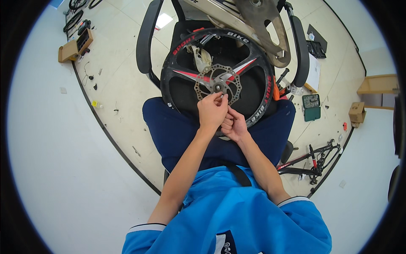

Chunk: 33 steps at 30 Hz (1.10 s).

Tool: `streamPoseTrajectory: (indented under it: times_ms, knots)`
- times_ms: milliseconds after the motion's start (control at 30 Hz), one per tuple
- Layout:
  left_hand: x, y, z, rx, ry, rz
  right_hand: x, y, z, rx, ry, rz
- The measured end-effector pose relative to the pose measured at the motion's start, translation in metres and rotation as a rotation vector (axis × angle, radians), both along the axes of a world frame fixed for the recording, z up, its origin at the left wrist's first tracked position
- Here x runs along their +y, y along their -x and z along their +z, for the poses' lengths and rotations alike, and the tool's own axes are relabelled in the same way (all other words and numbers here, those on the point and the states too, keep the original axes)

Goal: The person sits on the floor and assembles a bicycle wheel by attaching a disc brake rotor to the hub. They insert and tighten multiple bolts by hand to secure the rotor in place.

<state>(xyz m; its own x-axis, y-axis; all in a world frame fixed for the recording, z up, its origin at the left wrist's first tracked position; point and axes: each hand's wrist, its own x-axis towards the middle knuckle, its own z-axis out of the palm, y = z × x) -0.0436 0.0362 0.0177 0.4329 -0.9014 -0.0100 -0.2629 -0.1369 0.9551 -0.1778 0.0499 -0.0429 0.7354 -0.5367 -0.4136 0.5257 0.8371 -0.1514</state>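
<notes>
A black bicycle wheel (166,80) with red and white spokes lies on a black chair before me, partly over my lap. Fixed at its centre is a silver brake disc (217,68), around a hub with a short axle end (218,87). My left hand (211,112) is closed at the near side of the axle, thumb and fingertips pinched together. Just right of it and slightly nearer, my right hand (235,125) is closed too, its fingertips close to the left hand's. Whatever lies between their fingers is too small or hidden to name.
A large grey metal part (270,34) overhangs the wheel's far right. Chair armrests (146,42) flank the wheel. A crumpled pale wrapping (202,58) lies among the spokes. An open green case (312,108) and a black-and-red bicycle frame (315,163) are on the floor at right.
</notes>
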Motion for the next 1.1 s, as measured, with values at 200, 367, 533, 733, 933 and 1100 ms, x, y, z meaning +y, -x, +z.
streamPoseTrajectory:
  times_ms: [200, 367, 533, 733, 933, 1100]
  knots:
    - [0.006, 0.001, 0.001, 0.078, -0.07, 0.018, 0.0, 0.0, 0.009, 0.237, 0.153, -0.026]
    - [0.008, 0.0, 0.002, 0.131, -0.087, 0.03, 0.001, -0.004, 0.014, 0.285, 0.151, -0.031]
    - [0.004, -0.001, 0.01, 0.03, -0.065, -0.026, 0.012, -0.022, 0.011, 0.04, -0.033, -0.137]
    - [0.002, -0.002, 0.007, 0.019, -0.078, -0.042, 0.014, -0.03, 0.016, 0.133, -0.027, -0.183]
    - [0.003, -0.005, 0.007, 0.049, -0.094, -0.033, 0.02, -0.03, 0.022, 0.367, 0.217, -0.138]
    - [0.006, -0.015, -0.006, 0.117, -0.157, -0.047, 0.011, -0.023, 0.024, 0.603, 0.301, -0.031]
